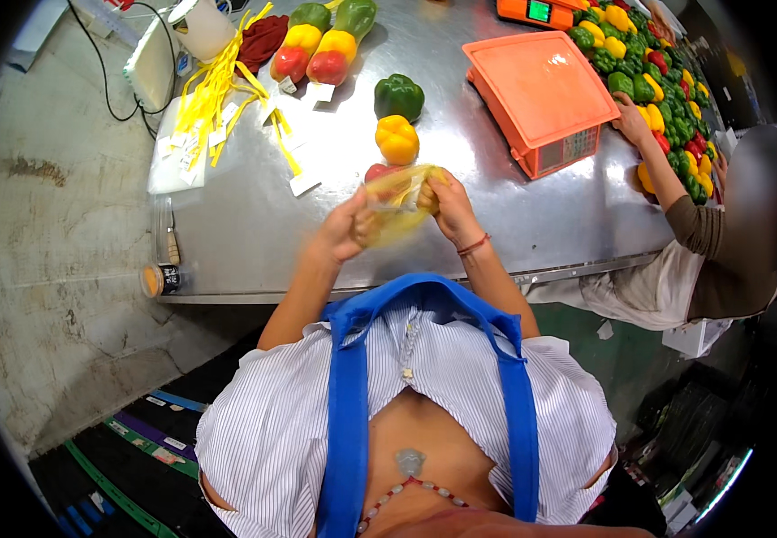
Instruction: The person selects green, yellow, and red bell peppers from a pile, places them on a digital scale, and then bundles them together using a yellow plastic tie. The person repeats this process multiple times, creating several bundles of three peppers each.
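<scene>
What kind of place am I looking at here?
Probably a produce packing room: a heap of mixed peppers lies at the right, an orange weighing scale stands on the metal table, and tagged yellow strips lie near green-yellow-red pepper sets.

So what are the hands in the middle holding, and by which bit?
A thin yellow bag, somewhat blurred: left hand at its left edge, right hand at its right edge.
</scene>
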A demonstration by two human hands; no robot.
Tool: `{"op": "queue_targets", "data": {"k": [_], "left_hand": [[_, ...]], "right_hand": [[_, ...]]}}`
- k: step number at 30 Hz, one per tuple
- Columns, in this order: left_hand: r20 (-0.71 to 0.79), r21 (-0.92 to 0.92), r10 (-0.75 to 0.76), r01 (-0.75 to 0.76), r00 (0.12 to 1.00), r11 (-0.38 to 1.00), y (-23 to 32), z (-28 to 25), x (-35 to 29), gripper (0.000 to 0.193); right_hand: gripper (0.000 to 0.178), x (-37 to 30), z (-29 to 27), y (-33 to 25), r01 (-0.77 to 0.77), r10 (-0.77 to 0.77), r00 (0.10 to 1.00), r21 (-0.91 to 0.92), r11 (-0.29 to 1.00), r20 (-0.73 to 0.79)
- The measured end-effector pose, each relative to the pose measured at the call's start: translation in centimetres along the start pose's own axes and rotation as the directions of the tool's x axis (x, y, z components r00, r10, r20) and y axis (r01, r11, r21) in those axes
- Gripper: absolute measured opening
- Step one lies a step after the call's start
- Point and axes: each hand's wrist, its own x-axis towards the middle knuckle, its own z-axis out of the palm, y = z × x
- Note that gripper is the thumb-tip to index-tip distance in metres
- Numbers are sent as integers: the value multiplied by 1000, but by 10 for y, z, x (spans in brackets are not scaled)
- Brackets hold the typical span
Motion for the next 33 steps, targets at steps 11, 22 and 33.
{"op": "queue_targets", "data": {"k": [11,22,33], "left_hand": [[-168,177,-85,114,982,978,-36,-25,-17,21],[-217,583,476,-278,852,763,5,-25,34,11],[-443,506,478,-228,758,831,-6,-81,97,12]], "right_hand": [[11,-35,42,0,-274,276,920,45,961,-278],[18,-17,31,20,-172,11,887,-308,936,-462],[19,22,-27,59,-190,-263,677,-509,839,-687]]}}
